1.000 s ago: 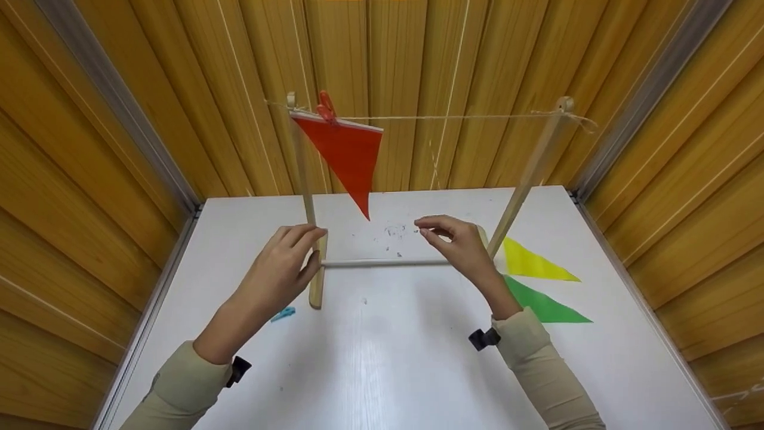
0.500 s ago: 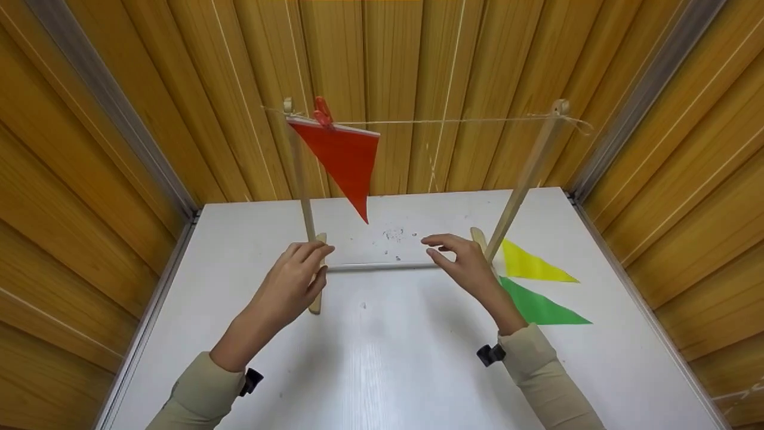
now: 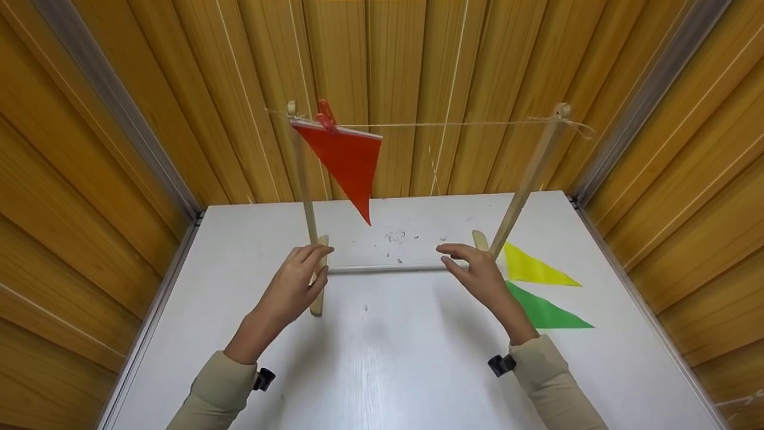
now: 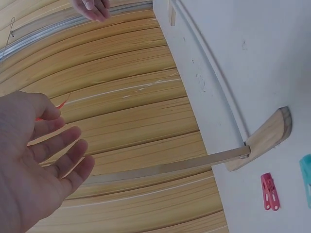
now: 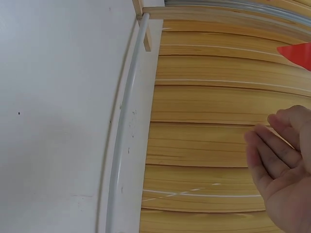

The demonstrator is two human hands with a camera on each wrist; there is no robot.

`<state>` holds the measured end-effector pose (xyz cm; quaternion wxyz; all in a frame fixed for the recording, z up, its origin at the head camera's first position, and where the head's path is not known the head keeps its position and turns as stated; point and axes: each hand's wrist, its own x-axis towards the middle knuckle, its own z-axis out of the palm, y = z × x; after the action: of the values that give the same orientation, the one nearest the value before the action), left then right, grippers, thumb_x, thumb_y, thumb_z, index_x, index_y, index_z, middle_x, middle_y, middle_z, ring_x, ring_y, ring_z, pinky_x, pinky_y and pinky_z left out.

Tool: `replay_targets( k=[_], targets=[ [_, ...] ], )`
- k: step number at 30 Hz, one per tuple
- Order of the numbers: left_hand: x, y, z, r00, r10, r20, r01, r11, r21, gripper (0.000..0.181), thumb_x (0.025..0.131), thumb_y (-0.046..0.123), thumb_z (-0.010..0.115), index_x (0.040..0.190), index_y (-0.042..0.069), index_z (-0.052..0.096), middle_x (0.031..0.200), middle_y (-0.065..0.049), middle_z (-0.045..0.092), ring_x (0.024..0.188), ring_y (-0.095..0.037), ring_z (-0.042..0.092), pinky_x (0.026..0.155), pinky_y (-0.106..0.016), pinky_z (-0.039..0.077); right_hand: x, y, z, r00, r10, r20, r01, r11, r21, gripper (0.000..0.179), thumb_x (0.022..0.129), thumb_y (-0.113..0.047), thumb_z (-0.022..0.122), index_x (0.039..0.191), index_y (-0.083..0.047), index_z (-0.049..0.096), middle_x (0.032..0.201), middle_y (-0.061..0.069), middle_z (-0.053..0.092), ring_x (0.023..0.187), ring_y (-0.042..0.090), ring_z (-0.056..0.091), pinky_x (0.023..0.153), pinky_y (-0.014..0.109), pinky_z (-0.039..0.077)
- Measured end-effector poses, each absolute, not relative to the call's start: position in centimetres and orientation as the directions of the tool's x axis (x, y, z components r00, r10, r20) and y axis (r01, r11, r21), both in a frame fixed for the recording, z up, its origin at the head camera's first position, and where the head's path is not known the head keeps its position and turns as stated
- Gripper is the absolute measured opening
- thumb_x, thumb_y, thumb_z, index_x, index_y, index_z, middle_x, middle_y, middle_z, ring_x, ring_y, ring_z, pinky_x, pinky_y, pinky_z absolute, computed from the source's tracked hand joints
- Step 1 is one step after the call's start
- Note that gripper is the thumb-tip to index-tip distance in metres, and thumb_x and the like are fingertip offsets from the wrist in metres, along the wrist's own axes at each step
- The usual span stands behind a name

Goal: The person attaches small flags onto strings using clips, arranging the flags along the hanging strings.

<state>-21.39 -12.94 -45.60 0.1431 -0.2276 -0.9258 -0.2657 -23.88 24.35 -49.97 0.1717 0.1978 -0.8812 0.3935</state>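
Note:
A red triangular flag (image 3: 343, 161) hangs from the string (image 3: 430, 124), fastened by a red clothespin (image 3: 326, 116) near the left post (image 3: 304, 185). My left hand (image 3: 292, 280) hovers in front of that post's wooden foot (image 3: 316, 304), its fingers loosely bent around nothing. On the other side my right hand (image 3: 480, 278) is also free of any object, near the foot of the right post (image 3: 528, 173). In the left wrist view, a pink-red clothespin (image 4: 269, 191) and a teal clothespin (image 4: 306, 177) lie on the table beside the wooden foot.
Yellow (image 3: 534, 267) and green (image 3: 549, 309) triangular flags lie on the white table (image 3: 382, 370) right of the stand. A pale rod (image 3: 388, 269) joins the two feet low down. Wood-patterned walls (image 3: 394, 60) enclose the back and sides.
My right hand has drawn rightward and nearer to me, its thumb and fingers parting slightly. The left hand has come a little lower. The flag stays on the string.

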Motion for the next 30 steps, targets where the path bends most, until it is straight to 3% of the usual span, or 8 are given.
replay_targets(
  k=[10, 19, 30],
  targets=[
    [-21.2, -14.2, -47.5, -0.863, 0.3, 0.406, 0.477, 0.751, 0.457, 0.034, 0.097, 0.007, 0.068, 0.131, 0.009, 0.063, 0.128, -0.006, 0.064, 0.116, -0.024, 0.059, 0.093, -0.036, 0.057, -23.0, 26.8, -51.6, -0.917, -0.128, 0.378, -0.377, 0.587, -0.716, 0.024, 0.096, -0.006, 0.07, 0.119, -0.007, 0.074, 0.12, 0.008, 0.074, 0.11, 0.027, 0.071, 0.097, 0.041, 0.055],
    [-21.1, -15.2, -49.1, -0.875, 0.266, 0.404, 0.453, 0.742, 0.494, 0.034, 0.097, 0.004, 0.067, 0.13, 0.01, 0.063, 0.126, -0.006, 0.065, 0.107, -0.023, 0.061, 0.084, -0.034, 0.058, -22.3, 29.8, -52.9, -0.937, -0.082, 0.34, -0.329, 0.535, -0.778, 0.027, 0.095, -0.001, 0.069, 0.122, -0.005, 0.072, 0.123, 0.012, 0.071, 0.113, 0.029, 0.069, 0.093, 0.016, 0.052],
    [-21.0, -16.5, -49.1, -0.883, 0.216, 0.416, 0.43, 0.725, 0.538, 0.035, 0.096, 0.002, 0.067, 0.13, 0.007, 0.064, 0.127, -0.008, 0.066, 0.111, -0.025, 0.061, 0.093, -0.04, 0.058, -21.2, 33.8, -54.5, -0.959, -0.034, 0.282, -0.236, 0.65, -0.723, 0.03, 0.097, -0.002, 0.066, 0.127, -0.002, 0.068, 0.128, 0.018, 0.068, 0.114, 0.038, 0.067, 0.092, 0.046, 0.056]
  ],
)
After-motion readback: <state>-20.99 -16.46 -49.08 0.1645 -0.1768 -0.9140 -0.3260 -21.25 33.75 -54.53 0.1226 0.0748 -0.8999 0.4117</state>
